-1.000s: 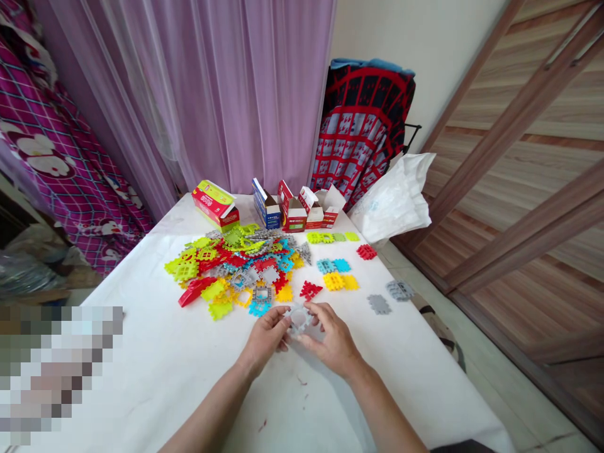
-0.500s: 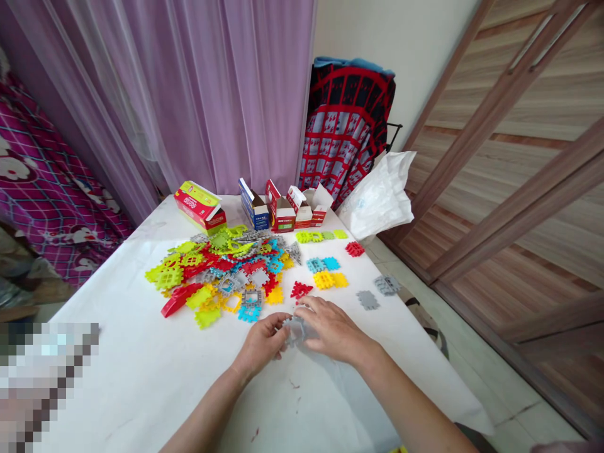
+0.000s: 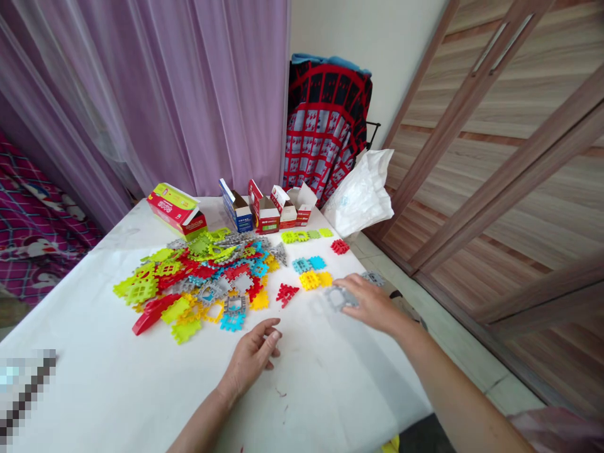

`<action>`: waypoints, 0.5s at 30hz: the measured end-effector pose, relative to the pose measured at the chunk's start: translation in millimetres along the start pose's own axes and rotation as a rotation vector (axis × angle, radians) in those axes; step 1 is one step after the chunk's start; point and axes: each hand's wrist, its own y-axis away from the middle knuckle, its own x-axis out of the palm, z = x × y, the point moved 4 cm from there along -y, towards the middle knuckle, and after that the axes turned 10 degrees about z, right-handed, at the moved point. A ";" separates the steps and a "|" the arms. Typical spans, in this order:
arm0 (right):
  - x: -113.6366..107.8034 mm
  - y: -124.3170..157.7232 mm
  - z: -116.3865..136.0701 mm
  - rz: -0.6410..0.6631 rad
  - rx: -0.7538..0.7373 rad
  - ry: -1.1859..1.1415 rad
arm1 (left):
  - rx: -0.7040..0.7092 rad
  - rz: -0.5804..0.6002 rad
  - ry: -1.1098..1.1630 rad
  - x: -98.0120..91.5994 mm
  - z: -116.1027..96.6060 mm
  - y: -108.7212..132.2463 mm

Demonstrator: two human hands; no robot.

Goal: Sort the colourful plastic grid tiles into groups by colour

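My right hand [image 3: 367, 302] is at the right side of the table, its fingers around a grey interlocking plastic tile [image 3: 338, 298] with a cut-out middle, smeared by motion. Other grey tiles [image 3: 372, 277] lie just beyond that hand, at the table's right edge. Nearest to it on the left is a pair of yellow tiles [image 3: 310, 280]. My left hand [image 3: 252, 355] rests low over the white table, empty, with fingers loosely curled and apart. A red triangular tile [image 3: 285, 294] lies ahead of it, between the two hands.
A mixed heap of coloured tiles [image 3: 202, 270] covers the left middle of the white table [image 3: 117, 377]. Blue tiles [image 3: 302, 265], green tiles [image 3: 296, 236] and red tiles [image 3: 340, 246] lie in small groups. Open boxes [image 3: 243, 220] and a white bag [image 3: 361, 195] stand behind.
My right hand has moved right with the grey tile, away from my left hand, which has let go of it. The view has shifted to the right.
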 end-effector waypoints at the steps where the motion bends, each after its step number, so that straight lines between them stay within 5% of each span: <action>1: -11.4 2.4 -28.8 -0.013 0.107 -0.006 | 0.000 0.000 -0.002 -0.9 0.5 0.2; 4: -37.4 9.6 -103.5 0.052 0.338 0.045 | -0.010 0.010 0.000 -0.8 1.8 -0.9; 7: -46.4 10.0 -142.5 0.152 0.365 0.080 | -0.024 0.005 -0.017 0.3 2.8 -2.3; 15: -38.0 -10.7 -146.8 0.248 0.291 0.139 | -0.037 -0.017 -0.066 -2.0 7.5 -1.2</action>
